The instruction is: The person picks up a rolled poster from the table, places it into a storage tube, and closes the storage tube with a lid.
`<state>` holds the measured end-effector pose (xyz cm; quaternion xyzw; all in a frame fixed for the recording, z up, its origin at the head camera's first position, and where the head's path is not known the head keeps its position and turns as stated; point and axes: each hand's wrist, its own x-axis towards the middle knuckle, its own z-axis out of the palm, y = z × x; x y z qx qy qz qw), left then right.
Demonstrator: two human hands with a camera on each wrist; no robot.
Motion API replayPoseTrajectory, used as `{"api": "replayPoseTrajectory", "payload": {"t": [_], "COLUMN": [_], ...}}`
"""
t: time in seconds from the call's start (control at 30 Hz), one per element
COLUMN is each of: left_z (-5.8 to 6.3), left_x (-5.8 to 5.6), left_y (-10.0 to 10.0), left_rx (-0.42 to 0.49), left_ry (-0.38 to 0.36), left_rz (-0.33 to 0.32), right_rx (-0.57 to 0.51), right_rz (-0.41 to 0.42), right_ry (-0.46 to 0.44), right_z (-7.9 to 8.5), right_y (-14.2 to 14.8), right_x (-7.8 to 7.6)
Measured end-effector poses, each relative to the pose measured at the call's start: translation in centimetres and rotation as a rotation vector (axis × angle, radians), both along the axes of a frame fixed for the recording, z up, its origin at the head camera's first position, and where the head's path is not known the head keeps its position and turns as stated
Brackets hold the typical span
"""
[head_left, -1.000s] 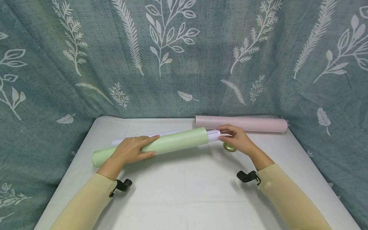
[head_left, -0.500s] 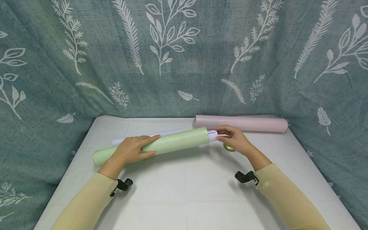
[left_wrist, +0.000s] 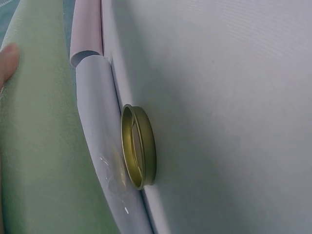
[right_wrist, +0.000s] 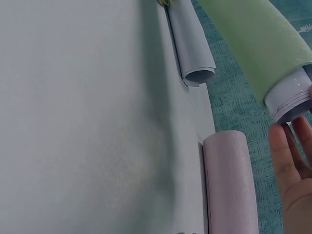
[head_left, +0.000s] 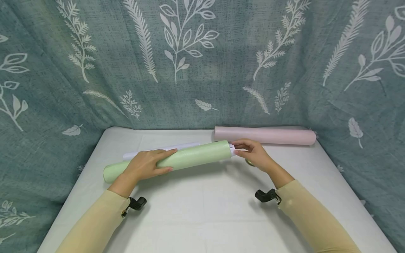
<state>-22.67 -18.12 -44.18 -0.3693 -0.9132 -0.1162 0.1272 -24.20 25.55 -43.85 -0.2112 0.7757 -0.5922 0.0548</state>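
Observation:
In the head view, my left hand [head_left: 143, 164] grips a pale green tube [head_left: 199, 154] around its middle, the tube slanting up to the right above the white table. A white paper roll [head_left: 232, 150] pokes a short way out of its right end. My right hand [head_left: 254, 154] holds the roll's protruding end between thumb and fingers. Layered paper edges of that roll [right_wrist: 290, 100] show in the right wrist view, fingertips right at them. Beneath the right hand lies a gold metal lid [head_left: 249, 162], mostly hidden.
Behind the green tube lies a second white roll [head_left: 131, 155], partly covered. Beside it, in the left wrist view, a gold lid [left_wrist: 148, 146] stands on edge. A pink tube [head_left: 265, 135] lies along the back, before a patterned teal curtain [head_left: 202, 70].
My right hand has moved left with the white paper roll, which now sits deeper inside the green tube. The left hand has stayed nearly still, and more of the gold lid is covered.

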Motion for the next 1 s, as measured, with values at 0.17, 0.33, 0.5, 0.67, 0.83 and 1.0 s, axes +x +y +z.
{"api": "replayPoseTrajectory", "payload": {"t": [0.17, 0.33, 0.5, 0.67, 0.83, 1.0], "left_z": [-0.1, 0.0, 0.0, -0.1, -0.3, -0.1], "left_x": [0.1, 0.1, 0.1, 0.1, 0.0, 0.1], "left_y": [0.1, 0.1, 0.2, 0.1, 0.0, -0.1], "left_rx": [-0.004, 0.002, 0.004, 0.003, 0.003, -0.003], "left_ry": [-0.015, -0.011, -0.004, 0.005, 0.025, 0.006], "left_rz": [0.006, 0.004, 0.003, 0.003, 0.01, 0.022], "right_rx": [-0.031, -0.041, -0.03, -0.022, 0.017, 0.1], "right_rz": [0.012, 0.008, 0.014, 0.014, 0.005, -0.039], "right_ry": [-0.003, 0.017, 0.04, 0.012, 0.024, 0.033], "right_z": [-0.4, -0.7, -0.8, -0.6, -0.7, -0.2], "right_y": [-0.3, -0.6, -0.9, -1.1, -1.0, -0.4], "right_x": [-0.1, -0.2, -0.3, -0.2, -0.3, -0.3]}}
